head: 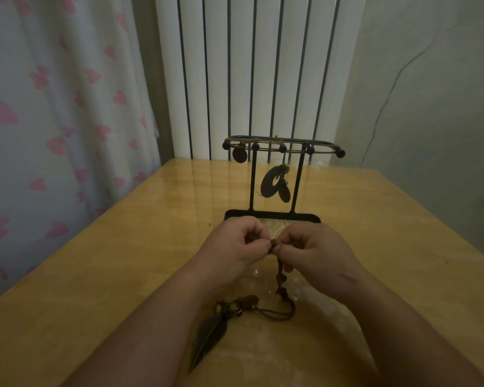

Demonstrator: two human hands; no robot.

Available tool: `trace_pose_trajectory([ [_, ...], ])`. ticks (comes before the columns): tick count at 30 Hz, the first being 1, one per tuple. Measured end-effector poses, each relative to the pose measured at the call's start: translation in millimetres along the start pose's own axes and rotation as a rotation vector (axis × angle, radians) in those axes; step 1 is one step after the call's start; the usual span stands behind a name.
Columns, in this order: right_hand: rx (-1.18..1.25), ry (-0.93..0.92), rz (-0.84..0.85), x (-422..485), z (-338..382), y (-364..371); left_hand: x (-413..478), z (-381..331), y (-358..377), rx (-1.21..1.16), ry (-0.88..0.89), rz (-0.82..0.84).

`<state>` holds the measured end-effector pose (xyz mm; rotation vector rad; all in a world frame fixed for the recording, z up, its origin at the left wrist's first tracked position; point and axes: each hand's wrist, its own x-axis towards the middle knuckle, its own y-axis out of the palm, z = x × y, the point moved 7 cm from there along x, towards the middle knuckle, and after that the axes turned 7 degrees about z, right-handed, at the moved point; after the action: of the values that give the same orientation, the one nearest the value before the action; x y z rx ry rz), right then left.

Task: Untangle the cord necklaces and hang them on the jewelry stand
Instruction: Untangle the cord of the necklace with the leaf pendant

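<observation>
A black jewelry stand (pixel 273 217) rises at the middle of the wooden table. Tan cord lies along its top bar, and a dark ring pendant (pixel 271 182) and a round disc pendant (pixel 239 155) hang from it. Just in front of the stand's base, my left hand (pixel 235 247) and my right hand (pixel 316 250) meet, both pinching the beaded end of a brown cord necklace (pixel 280 280). The cord drops from my fingers to the table, loops there, and ends in a dark feather pendant (pixel 207 339) lying between my forearms.
The wooden table (pixel 123 275) runs to a white radiator (pixel 252 74) at the back. A heart-patterned curtain (pixel 53 121) hangs on the left, a grey wall stands on the right. A tiny bead (pixel 209 224) lies left of the stand.
</observation>
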<state>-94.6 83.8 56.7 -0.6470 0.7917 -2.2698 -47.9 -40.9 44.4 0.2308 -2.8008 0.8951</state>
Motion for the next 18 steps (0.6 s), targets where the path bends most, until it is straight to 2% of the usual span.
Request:
trace_pose_trajectory([
  [6, 0.006, -0.012, 0.004, -0.3, 0.6, 0.7, -0.3, 0.6, 7.6, -0.008, -0.039, 0.092],
  [10, 0.052, -0.003, 0.003, 0.3, -1.1, 0.3, -2.9, 1.1, 8.2, -0.098, -0.069, 0.138],
  [18, 0.066, 0.024, -0.001, 1.6, -4.7, 0.6, -1.5, 0.6, 6.0, -0.127, -0.05, 0.099],
])
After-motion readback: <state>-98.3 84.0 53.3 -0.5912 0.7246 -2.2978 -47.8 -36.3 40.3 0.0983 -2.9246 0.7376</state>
